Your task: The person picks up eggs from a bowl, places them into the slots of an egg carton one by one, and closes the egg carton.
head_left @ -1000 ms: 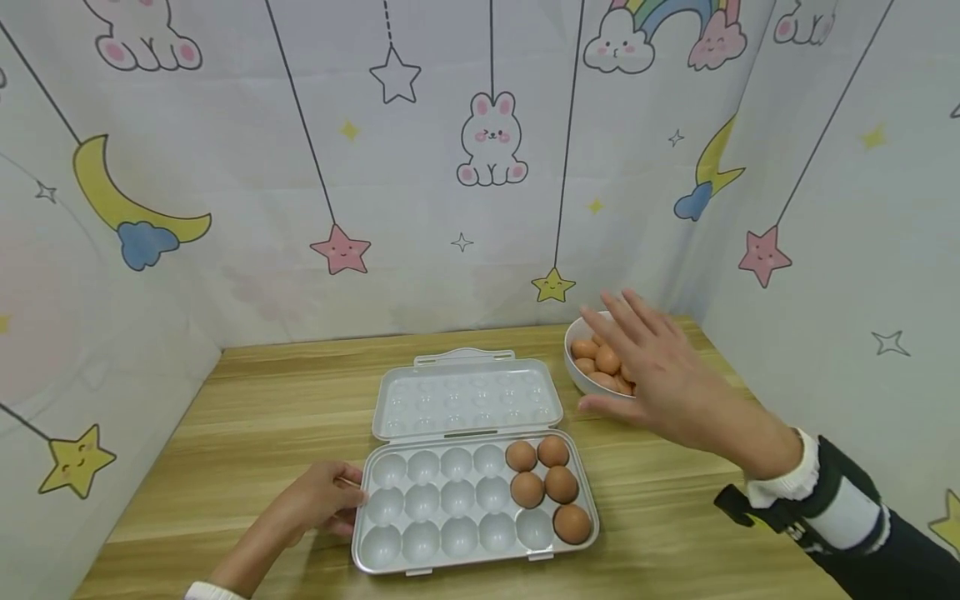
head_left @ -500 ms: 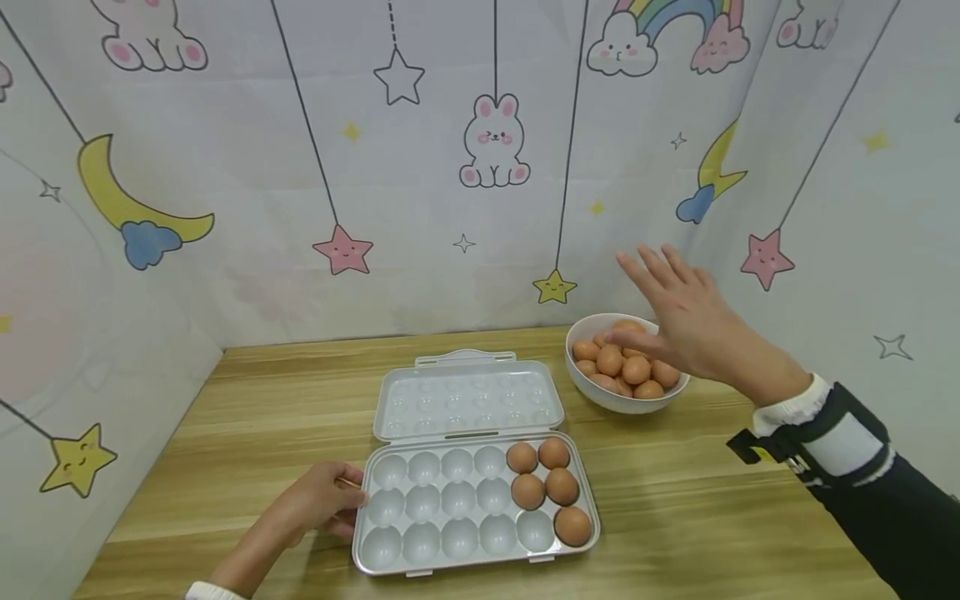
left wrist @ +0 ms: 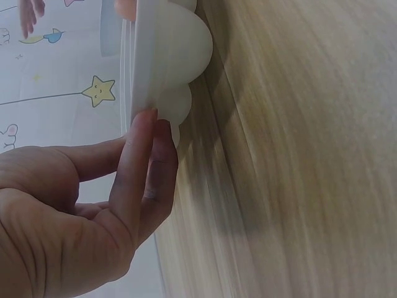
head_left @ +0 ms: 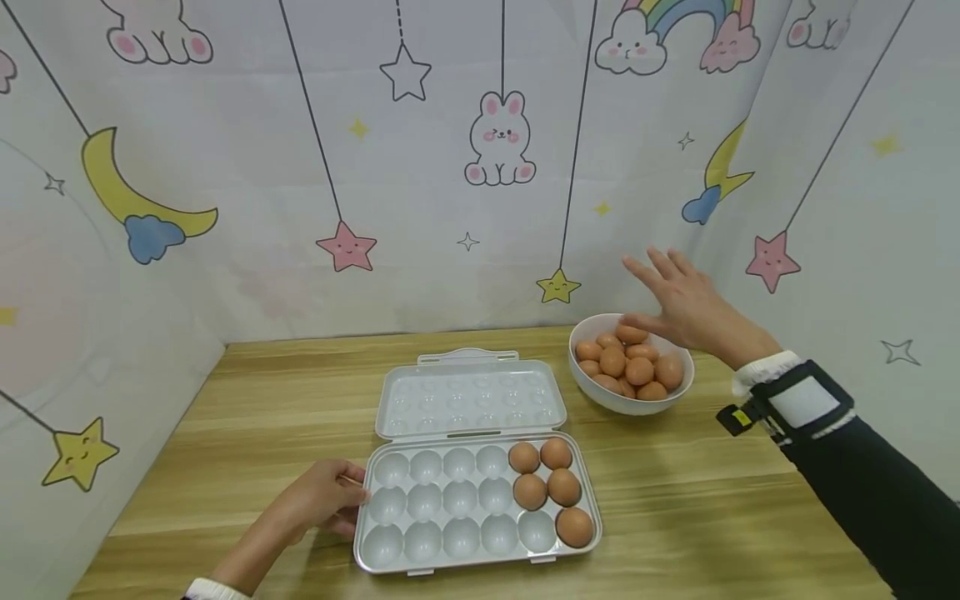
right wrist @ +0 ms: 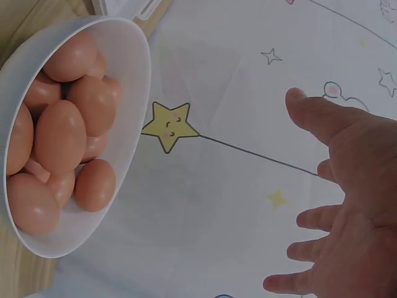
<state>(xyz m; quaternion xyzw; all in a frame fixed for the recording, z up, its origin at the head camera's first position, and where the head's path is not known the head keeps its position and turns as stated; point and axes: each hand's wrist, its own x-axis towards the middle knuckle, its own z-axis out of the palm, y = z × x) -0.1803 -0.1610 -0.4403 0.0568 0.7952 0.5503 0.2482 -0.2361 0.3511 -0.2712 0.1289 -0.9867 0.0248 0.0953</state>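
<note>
A white plastic egg tray (head_left: 480,546) lies on the table with its lid folded back. Brown eggs (head_left: 530,492) fill several hollows at its right end; the other hollows hold none. At the tray's left edge my left hand (head_left: 330,498) pinches the rim between thumb and fingers, as the left wrist view shows. Spread fingers and nothing held mark my right hand (head_left: 693,308), raised above the far right side of a white bowl (head_left: 622,406). Brown eggs (right wrist: 60,136) are heaped in that bowl, apart from the hand in the right wrist view.
The tray's lid (head_left: 471,400) lies flat behind it, just left of the bowl. Beneath everything is a wood-grain table (head_left: 285,400). A white cloth (head_left: 420,200) printed with stars and rabbits hangs behind it and along both sides.
My right hand has moved up and to the right, uncovering the bowl, then stayed raised with little further motion. The left hand keeps its grip on the tray, and the tray's eggs are unchanged.
</note>
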